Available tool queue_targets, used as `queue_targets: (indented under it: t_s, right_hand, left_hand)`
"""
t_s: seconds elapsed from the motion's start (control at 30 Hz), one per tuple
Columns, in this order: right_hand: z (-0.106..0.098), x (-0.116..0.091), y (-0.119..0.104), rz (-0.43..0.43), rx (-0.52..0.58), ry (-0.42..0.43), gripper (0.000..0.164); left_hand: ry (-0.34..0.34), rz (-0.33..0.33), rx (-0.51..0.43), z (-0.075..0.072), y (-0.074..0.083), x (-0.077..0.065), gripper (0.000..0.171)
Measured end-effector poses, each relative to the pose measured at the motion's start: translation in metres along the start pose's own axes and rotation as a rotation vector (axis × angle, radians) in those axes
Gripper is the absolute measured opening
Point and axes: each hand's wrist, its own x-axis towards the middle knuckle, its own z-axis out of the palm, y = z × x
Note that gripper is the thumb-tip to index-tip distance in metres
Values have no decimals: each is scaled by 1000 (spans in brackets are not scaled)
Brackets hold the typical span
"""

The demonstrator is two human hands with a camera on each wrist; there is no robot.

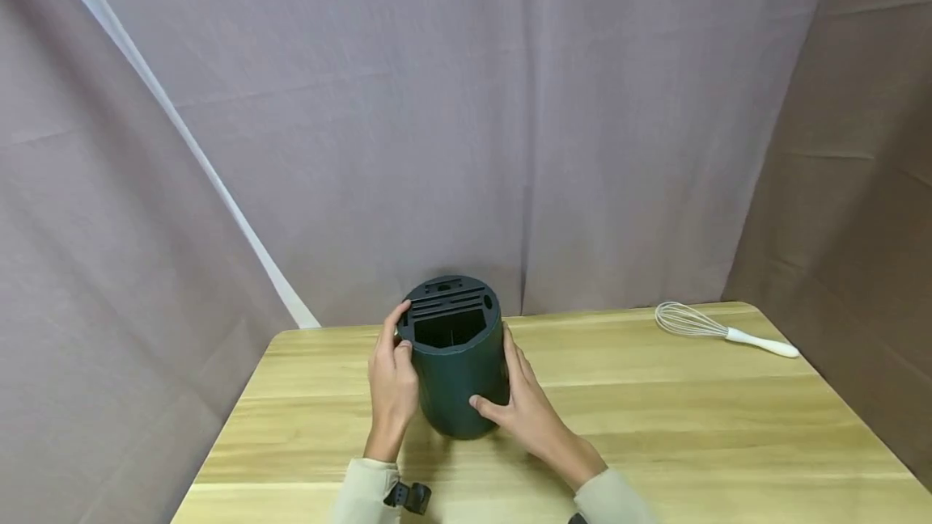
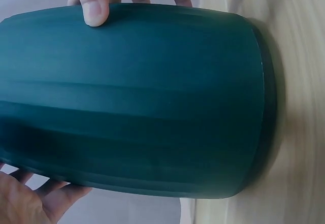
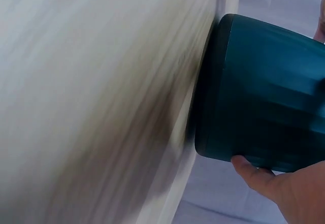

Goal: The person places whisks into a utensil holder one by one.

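A dark green, round knife block stands near the back of the wooden table, its top cut with slots and a larger open compartment. Its left side is held by my left hand, with fingers and thumb near the upper rim. Lower down on the right, my right hand grips the wall, thumb across the front. In the left wrist view the smooth green body lies between both hands. The right wrist view has its darker base close to the tabletop.
A whisk with a white handle and wire loops lies at the back right of the table. Grey cloth curtains hang behind the table and along both sides.
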Motion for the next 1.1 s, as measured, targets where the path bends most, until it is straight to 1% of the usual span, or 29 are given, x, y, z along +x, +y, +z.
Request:
queue_targets:
  t_s: [0.1,0.3,0.53,0.7,0.87,1.1]
  right_hand:
    - [-8,0,3,7,1,9,120]
    - [-23,-5,9,19,6,8,119]
    - [-32,-10,18,8,17,37,120]
    - [-35,-11,23,-4,14,62,120]
    - [-38,-12,24,-26,18,68,120]
    - [-45,-15,26,7,10,78,121]
  left_hand:
    - [-21,-7,-11,7,4,0,62]
    - [-52,2,-37,22,12,0,62]
    - [-87,21,-51,35,15,-2,60]
    - [-89,32,-53,41,16,-1,60]
    - [-83,33,-54,45,16,-2,61]
    - [-96,33,-65,50,22,-4,60]
